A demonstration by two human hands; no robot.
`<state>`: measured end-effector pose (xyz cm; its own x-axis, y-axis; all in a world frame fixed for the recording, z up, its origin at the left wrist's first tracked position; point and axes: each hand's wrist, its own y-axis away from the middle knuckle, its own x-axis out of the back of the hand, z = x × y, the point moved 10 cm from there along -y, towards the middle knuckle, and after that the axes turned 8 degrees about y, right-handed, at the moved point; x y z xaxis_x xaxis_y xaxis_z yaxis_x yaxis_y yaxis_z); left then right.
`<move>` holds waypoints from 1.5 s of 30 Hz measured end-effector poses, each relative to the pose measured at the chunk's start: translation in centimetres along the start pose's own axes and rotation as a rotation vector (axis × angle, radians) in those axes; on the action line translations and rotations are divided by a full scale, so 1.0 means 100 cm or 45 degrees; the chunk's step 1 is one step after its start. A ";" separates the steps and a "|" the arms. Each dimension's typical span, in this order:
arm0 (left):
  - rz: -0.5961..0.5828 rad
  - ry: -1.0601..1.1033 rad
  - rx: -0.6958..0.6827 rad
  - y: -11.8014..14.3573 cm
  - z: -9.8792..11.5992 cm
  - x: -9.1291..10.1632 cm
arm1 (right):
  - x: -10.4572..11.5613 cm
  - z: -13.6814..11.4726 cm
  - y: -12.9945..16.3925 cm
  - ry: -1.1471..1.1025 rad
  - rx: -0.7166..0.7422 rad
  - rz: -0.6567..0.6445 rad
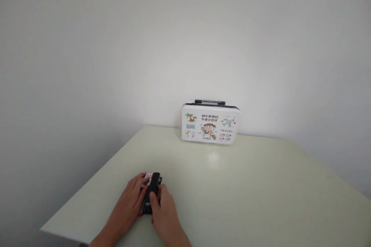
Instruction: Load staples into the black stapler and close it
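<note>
Two bare hands meet over a black stapler (153, 189) on a pale desk (246, 185), nearer to my head camera than the white case (211, 123) and to the left of it. From my remote post I see the stapler lying lengthwise between both sets of fingers, its far end showing past them on the side toward the case. My right hand (165, 208) has its fingers clamped on the stapler: the thumb lies over the top toward the near end, and the others curl along the right flank, partly out of my sight. My left hand (133, 193), farther from the case, lies along the stapler's left side, fingers slightly apart and reaching forward over a red-and-white item (148, 176) that sits right beside the stapler. I cannot tell whether those fingers grip the item or merely rest on it. Well apart from both hands, the white case stands upright on its long edge, its black handle (210, 102) on top, its front printed with a palm tree, an airplane, a cartoon figure in a hat and the word "TRAVEL." Behind the case I see a plain pale wall (174, 38).
</note>
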<state>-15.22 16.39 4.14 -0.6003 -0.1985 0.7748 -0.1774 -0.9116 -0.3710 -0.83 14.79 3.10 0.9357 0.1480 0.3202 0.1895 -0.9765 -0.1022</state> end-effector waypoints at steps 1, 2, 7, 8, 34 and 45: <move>0.003 -0.012 0.009 -0.003 -0.006 0.004 | -0.005 -0.002 -0.005 0.030 -0.024 0.012; 0.002 -0.026 0.018 -0.007 -0.012 0.006 | -0.009 -0.002 -0.009 0.057 -0.052 0.023; 0.010 -0.120 -0.012 -0.016 -0.021 0.016 | 0.001 0.004 -0.006 0.037 -0.120 0.068; 0.066 -0.122 -0.019 -0.015 -0.019 0.023 | 0.015 0.011 -0.001 0.042 -0.134 0.115; -0.081 -0.308 -0.329 0.024 0.169 -0.135 | 0.178 0.074 0.095 1.447 -0.244 0.053; -0.064 -0.344 -0.350 0.024 0.173 -0.131 | 0.179 0.074 0.096 1.466 -0.209 0.066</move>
<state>5.75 10.59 1.94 -0.3648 -0.2776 0.8888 -0.4258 -0.7991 -0.4243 19.94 9.27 0.91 0.1015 -0.0398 0.9940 0.0394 -0.9983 -0.0440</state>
